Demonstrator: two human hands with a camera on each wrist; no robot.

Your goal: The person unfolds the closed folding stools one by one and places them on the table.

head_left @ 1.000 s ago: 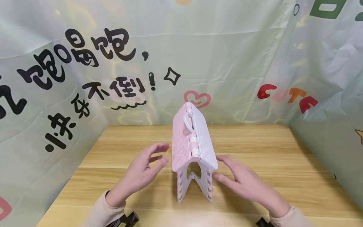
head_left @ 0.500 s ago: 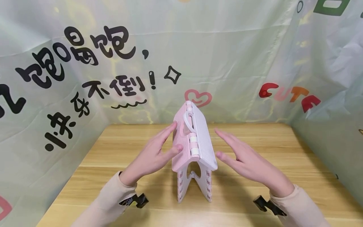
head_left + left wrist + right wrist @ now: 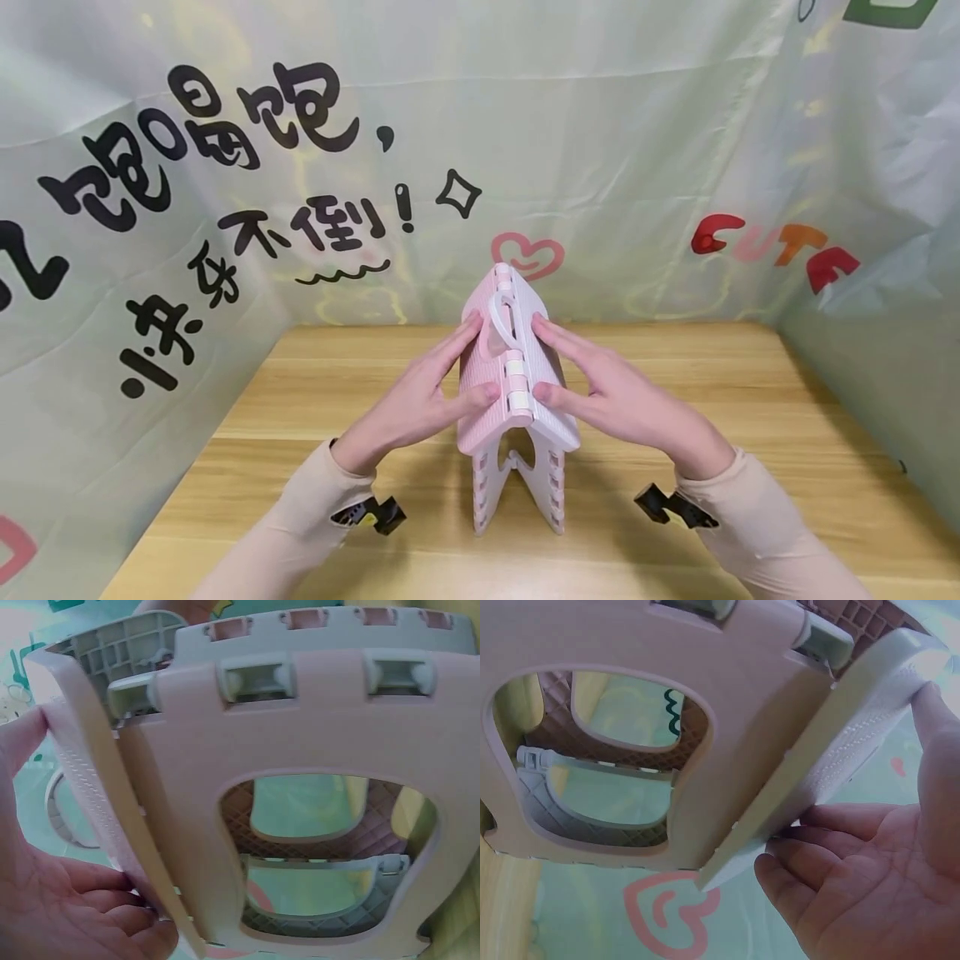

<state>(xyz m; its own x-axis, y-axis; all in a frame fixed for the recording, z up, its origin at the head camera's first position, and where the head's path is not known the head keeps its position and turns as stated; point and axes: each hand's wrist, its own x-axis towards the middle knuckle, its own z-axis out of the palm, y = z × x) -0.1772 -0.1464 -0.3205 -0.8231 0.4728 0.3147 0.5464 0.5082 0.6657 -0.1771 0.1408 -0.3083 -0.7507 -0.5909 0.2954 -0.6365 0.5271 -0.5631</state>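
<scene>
A pink and white folding step stool (image 3: 555, 379) stands half folded on the table, its two ribbed top panels sloping from a raised hinge like a roof. My left hand (image 3: 416, 408) rests on the pink panel (image 3: 90, 772), thumb and fingers spread and fairly straight. Against the white panel (image 3: 817, 772) lies my right hand (image 3: 622, 396), thumb near the hinge and fingers toward the far end. A looped carry handle (image 3: 501, 321) sticks up at the hinge between the hands. Below, the ridged legs (image 3: 556, 492) touch the table in an inward V.
The wooden table (image 3: 675, 375) reaches back to a printed cloth (image 3: 600, 167) that hangs behind it and along both sides. Small black wrist cameras (image 3: 390, 515) sit under both sleeves (image 3: 750, 508).
Both hands have risen and come inward. The left reached the pink panel first, and the right has now come to touch the white one. The stool keeps its half-folded shape.
</scene>
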